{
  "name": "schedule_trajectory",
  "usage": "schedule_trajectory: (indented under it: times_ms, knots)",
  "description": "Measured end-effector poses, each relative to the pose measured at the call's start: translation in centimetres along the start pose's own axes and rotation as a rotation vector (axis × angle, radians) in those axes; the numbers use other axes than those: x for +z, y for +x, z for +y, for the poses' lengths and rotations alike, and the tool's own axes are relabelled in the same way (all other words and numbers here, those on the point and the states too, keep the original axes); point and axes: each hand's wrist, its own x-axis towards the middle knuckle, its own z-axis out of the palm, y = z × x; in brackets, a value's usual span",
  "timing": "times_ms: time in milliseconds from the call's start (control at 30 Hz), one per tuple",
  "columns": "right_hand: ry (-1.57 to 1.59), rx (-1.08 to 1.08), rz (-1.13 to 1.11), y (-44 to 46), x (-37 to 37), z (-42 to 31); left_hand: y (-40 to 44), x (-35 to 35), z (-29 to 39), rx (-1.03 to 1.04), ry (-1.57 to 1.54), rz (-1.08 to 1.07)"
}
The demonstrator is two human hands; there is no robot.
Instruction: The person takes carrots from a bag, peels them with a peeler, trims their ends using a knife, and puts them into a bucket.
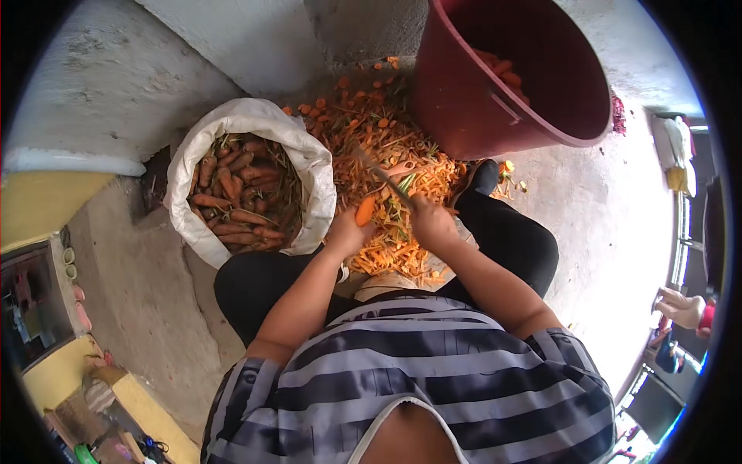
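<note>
Between my knees, my left hand (349, 233) is closed around a peeled orange carrot (365, 211), whose bright end sticks up past the fingers. My right hand (433, 226) grips a knife (393, 183), its blade slanting up and to the left above the heap of carrot peelings (410, 246). The knife is apart from the carrot. To the left, a white sack (185, 209) with a rolled rim holds many unpeeled carrots (243, 182) and some dry stems.
A large dark red tub (464, 116) stands tilted at the upper right, with peeled carrots (501, 71) inside. Cut carrot ends (321, 103) lie scattered by the wall. My shoe (481, 179) is beside the peelings. Another person's hand (680, 308) shows at the far right.
</note>
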Motion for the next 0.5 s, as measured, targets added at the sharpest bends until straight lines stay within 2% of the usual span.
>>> schedule_trajectory:
  times_ms: [67,100,200,300,400,500]
  knots:
    - [-0.092,-0.182,-0.034,-3.7,-1.4,-1.1,-1.0,-0.1,0.5,0.131,0.129,0.078]
    - [-0.098,-0.169,-0.039,-4.8,-1.8,-1.3,-1.5,-0.1,0.9,0.193,0.194,0.118]
    - [-0.095,-0.151,-0.067,-7.2,-2.6,-1.5,-3.0,-0.1,2.1,0.176,0.291,0.119]
    - [-0.113,-0.179,-0.053,-8.6,-3.1,-1.1,-4.0,-0.1,2.9,0.064,0.246,0.061]
    - [-0.137,-0.105,-0.113,-9.7,-3.8,-1.8,-5.0,0.0,3.3,0.084,0.299,0.083]
    - [-0.081,-0.158,-0.088,-8.4,-2.2,-1.5,-6.5,1.4,4.0,0.194,0.476,0.097]
